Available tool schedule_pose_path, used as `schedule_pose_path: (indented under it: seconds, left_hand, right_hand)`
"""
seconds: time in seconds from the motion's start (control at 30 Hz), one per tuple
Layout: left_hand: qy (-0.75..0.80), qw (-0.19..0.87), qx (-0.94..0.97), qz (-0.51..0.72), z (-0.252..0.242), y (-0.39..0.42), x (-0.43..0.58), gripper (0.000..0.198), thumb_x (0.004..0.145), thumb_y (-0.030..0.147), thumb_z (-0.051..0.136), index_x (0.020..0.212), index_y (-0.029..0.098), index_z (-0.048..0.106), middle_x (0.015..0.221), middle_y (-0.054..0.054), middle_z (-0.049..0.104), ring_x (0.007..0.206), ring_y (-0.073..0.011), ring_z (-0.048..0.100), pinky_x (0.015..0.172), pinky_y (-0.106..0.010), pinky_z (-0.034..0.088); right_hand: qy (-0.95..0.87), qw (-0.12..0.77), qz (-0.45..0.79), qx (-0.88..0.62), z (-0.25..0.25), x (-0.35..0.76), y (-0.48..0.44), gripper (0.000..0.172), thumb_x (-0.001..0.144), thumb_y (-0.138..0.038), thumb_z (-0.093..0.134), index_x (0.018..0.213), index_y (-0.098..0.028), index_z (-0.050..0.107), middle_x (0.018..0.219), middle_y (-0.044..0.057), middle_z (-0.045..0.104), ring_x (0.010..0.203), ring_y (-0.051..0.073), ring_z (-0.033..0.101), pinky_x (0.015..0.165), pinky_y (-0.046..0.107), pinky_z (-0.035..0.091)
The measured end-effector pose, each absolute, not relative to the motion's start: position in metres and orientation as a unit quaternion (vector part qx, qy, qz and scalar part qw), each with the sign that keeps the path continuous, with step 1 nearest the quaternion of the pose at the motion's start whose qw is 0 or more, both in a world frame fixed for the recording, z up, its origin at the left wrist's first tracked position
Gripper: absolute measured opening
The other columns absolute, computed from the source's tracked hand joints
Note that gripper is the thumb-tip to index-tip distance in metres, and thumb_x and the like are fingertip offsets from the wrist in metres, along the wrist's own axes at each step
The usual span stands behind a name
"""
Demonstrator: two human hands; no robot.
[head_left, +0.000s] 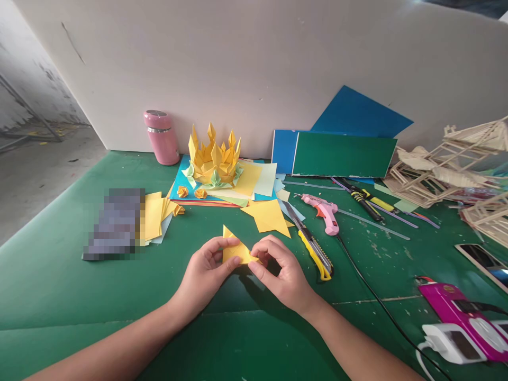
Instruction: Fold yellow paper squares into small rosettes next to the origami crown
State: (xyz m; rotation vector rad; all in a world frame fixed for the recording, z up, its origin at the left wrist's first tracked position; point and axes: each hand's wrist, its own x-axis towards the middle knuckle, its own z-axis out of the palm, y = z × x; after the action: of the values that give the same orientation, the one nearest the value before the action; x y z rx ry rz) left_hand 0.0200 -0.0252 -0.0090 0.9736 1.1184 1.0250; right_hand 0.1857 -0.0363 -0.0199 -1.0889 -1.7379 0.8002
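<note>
One folded yellow paper piece (243,254): I have it in view, held over the green tabletop (119,296).
Left hand (208,267): thumb and fingers pinching its left side.
Right hand (282,269): thumb and fingers pinching its right tip.
Pink plastic glue gun (326,210): lying right of the yellow-handled utility knife (311,255).

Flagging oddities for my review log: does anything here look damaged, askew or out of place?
The dark object at the left is pixelated, hiding what it is. The green tabletop shows pale scuffs right of the pink glue gun. Nothing looks spilled.
</note>
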Motion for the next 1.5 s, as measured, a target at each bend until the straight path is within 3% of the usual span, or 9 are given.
schedule_pose_path:
  seconds: [0.27, 0.47, 0.57, 0.77, 0.97, 1.23, 1.5]
  left_hand:
    - [0.476, 0.645, 0.403, 0.442, -0.009, -0.026, 0.019, 0.041, 0.059, 0.036, 0.08, 0.091, 0.015, 0.065, 0.083, -0.004, 0.071, 0.072, -0.0186, 0.068, 0.074, -0.034, 0.056]
    - [0.447, 0.508, 0.501, 0.54, -0.014, -0.029, 0.021, 0.02, 0.064, 0.024, 0.074, 0.083, 0.02, 0.07, 0.088, -0.002, 0.063, 0.082, -0.018, 0.064, 0.072, -0.028, 0.055]
    - [0.429, 0.498, 0.513, 0.552, -0.015, -0.03, 0.022, 0.018, 0.066, 0.021, 0.073, 0.083, 0.021, 0.07, 0.084, -0.001, 0.061, 0.078, -0.017, 0.064, 0.07, -0.028, 0.056]
    - [0.443, 0.532, 0.494, 0.525, -0.015, -0.028, 0.02, 0.021, 0.065, 0.027, 0.074, 0.084, 0.019, 0.067, 0.088, -0.002, 0.061, 0.082, -0.0189, 0.064, 0.077, -0.032, 0.056]
    - [0.454, 0.544, 0.485, 0.512, -0.015, -0.027, 0.019, 0.026, 0.062, 0.031, 0.076, 0.083, 0.019, 0.066, 0.088, -0.003, 0.063, 0.08, -0.0189, 0.064, 0.076, -0.033, 0.056]
    - [0.42, 0.554, 0.513, 0.504, -0.02, -0.028, 0.022, 0.021, 0.067, 0.025, 0.072, 0.087, 0.02, 0.068, 0.089, -0.002, 0.058, 0.08, -0.0178, 0.062, 0.07, -0.031, 0.056]
    - [0.434, 0.541, 0.529, 0.488, -0.021, -0.028, 0.022, 0.022, 0.066, 0.025, 0.071, 0.087, 0.02, 0.066, 0.088, -0.003, 0.058, 0.077, -0.0173, 0.062, 0.069, -0.03, 0.056]
  right_hand:
    - [-0.638, 0.492, 0.421, -0.417, -0.018, 0.187, -0.035, 0.009, 0.078, -0.021, 0.059, 0.071, -0.021, 0.054, 0.073, -0.001, 0.046, 0.065, 0.013, 0.047, 0.058, 0.026, 0.043]
    - [-0.576, 0.514, 0.514, -0.375, -0.02, 0.189, -0.032, 0.014, 0.075, -0.023, 0.064, 0.067, -0.021, 0.053, 0.073, -0.002, 0.039, 0.067, 0.012, 0.043, 0.056, 0.023, 0.039]
    - [-0.576, 0.517, 0.523, -0.356, -0.02, 0.19, -0.032, 0.014, 0.076, -0.029, 0.067, 0.07, -0.022, 0.056, 0.076, -0.002, 0.039, 0.069, 0.013, 0.044, 0.056, 0.023, 0.04]
    - [-0.634, 0.492, 0.452, -0.389, -0.019, 0.19, -0.033, 0.02, 0.08, -0.04, 0.064, 0.075, -0.023, 0.057, 0.079, 0.0, 0.045, 0.071, 0.015, 0.049, 0.06, 0.026, 0.045]
    - [-0.689, 0.479, 0.35, -0.417, -0.021, 0.188, -0.035, 0.01, 0.08, -0.028, 0.065, 0.074, -0.023, 0.059, 0.077, 0.001, 0.05, 0.066, 0.014, 0.049, 0.061, 0.028, 0.046]
    - [-0.659, 0.477, 0.417, -0.406, -0.02, 0.189, -0.034, 0.007, 0.077, -0.022, 0.064, 0.071, -0.022, 0.06, 0.078, 0.0, 0.047, 0.066, 0.013, 0.05, 0.062, 0.028, 0.047]
    - [-0.702, 0.467, 0.338, -0.417, -0.023, 0.185, -0.035, 0.005, 0.08, -0.019, 0.061, 0.077, -0.022, 0.064, 0.075, 0.0, 0.05, 0.063, 0.013, 0.05, 0.06, 0.027, 0.047]
